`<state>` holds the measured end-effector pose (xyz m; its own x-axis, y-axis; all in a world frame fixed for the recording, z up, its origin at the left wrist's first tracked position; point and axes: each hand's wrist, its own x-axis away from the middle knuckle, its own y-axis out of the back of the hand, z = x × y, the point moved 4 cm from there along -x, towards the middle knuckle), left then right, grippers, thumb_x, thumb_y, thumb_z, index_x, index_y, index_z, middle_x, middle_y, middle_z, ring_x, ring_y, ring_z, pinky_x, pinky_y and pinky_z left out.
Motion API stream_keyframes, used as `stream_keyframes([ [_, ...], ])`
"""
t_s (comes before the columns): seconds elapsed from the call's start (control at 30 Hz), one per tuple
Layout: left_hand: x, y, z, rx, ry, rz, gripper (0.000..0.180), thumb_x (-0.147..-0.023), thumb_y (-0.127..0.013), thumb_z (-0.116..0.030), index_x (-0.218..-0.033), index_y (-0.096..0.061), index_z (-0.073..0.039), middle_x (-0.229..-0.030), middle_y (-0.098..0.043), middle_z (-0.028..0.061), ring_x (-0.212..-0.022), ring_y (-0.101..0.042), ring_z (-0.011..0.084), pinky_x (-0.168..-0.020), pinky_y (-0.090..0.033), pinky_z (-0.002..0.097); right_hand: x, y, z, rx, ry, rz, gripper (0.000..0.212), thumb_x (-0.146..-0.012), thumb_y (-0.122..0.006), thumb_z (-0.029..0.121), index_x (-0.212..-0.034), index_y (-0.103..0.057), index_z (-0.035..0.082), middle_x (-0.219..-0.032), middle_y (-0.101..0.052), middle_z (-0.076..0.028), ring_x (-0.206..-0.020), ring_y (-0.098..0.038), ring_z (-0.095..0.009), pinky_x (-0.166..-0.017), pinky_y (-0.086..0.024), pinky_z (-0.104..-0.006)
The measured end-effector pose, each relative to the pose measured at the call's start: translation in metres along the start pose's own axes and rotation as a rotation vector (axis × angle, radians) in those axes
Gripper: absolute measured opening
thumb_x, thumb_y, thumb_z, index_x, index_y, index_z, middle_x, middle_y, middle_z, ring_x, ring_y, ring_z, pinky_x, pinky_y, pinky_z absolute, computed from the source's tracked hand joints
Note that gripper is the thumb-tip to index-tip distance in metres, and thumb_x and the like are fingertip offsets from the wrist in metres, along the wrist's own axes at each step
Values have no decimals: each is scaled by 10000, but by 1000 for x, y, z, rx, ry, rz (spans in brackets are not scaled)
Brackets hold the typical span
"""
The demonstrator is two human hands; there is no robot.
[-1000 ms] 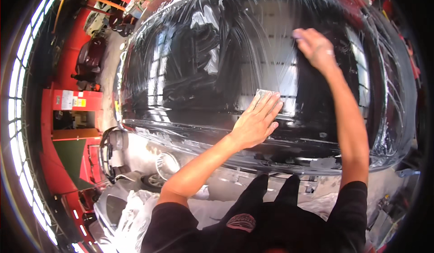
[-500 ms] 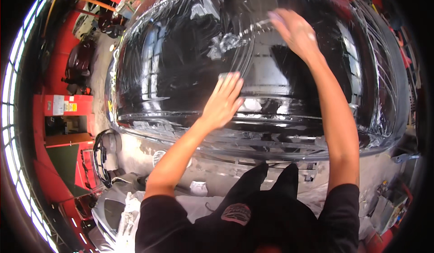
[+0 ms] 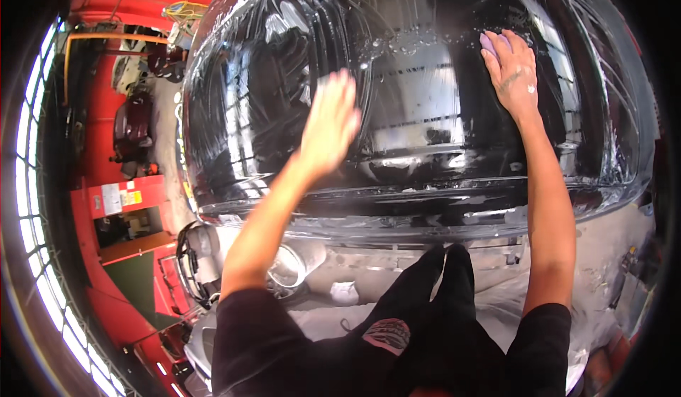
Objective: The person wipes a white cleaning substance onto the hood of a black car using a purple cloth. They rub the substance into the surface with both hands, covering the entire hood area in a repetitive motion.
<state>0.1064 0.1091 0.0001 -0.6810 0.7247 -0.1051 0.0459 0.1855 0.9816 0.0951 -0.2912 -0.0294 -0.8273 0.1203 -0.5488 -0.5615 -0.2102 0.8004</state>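
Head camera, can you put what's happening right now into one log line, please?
left hand: blurred over glossy black panel, contact unclear | right hand: holding purple pad over panel | panel: whitish smears

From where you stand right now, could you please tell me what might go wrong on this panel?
First, the purple pad under the right hand could slip, since the glossy black panel looks wet. Second, grit beneath that pad might scratch the gloss, though I can't make any out. Third, the left hand, blurred here, is near the white suds and could smear them.
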Motion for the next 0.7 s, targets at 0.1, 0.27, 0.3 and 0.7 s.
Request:
stream_keyframes([
  [0.1, 110, 6, -52, 102, 102, 275, 728, -1086, -543, -291, -1672, -298, 65, -1775, -201, 277, -1662, -149, 446, -1357, -104, 554, -4, -2, 8, 6, -45, 1, 431, -1045, -661, 361, -1425, -685, 157, -1469, -618, -182, -1374, -556, -417, -1171, -411, -592],
  [0.27, -99, 2, 70, -33, 102, 7, 675, -1177, -280, -398, -1702, -244, 25, -1791, -200, 230, -1674, -143, 384, -1357, -107, 509, -5, 1, 17, -39, -34, 22, 427, -1044, -657, 347, -1418, -682, 142, -1481, -605, -194, -1400, -525, -446, -1187, -395, -619],
  [0.3, -143, 14, 113, -50, 170, -67, 687, -1178, -287, -434, -1684, -286, 30, -1772, -251, 242, -1655, -202, 404, -1345, -155, 519, -14, 1, 28, -78, -11, 1, 428, -1044, -657, 346, -1418, -681, 140, -1482, -603, -196, -1401, -522, -446, -1186, -396, -619],
  [0.7, 33, 1, -31, -1, 155, 160, 675, -1137, -465, -270, -1691, -253, 51, -1777, -181, 284, -1664, -140, 442, -1357, -93, 534, -8, 5, 6, -7, -70, 68, 441, -1019, -686, 305, -1425, -683, 133, -1501, -584, -197, -1412, -510, -440, -1198, -379, -630],
])
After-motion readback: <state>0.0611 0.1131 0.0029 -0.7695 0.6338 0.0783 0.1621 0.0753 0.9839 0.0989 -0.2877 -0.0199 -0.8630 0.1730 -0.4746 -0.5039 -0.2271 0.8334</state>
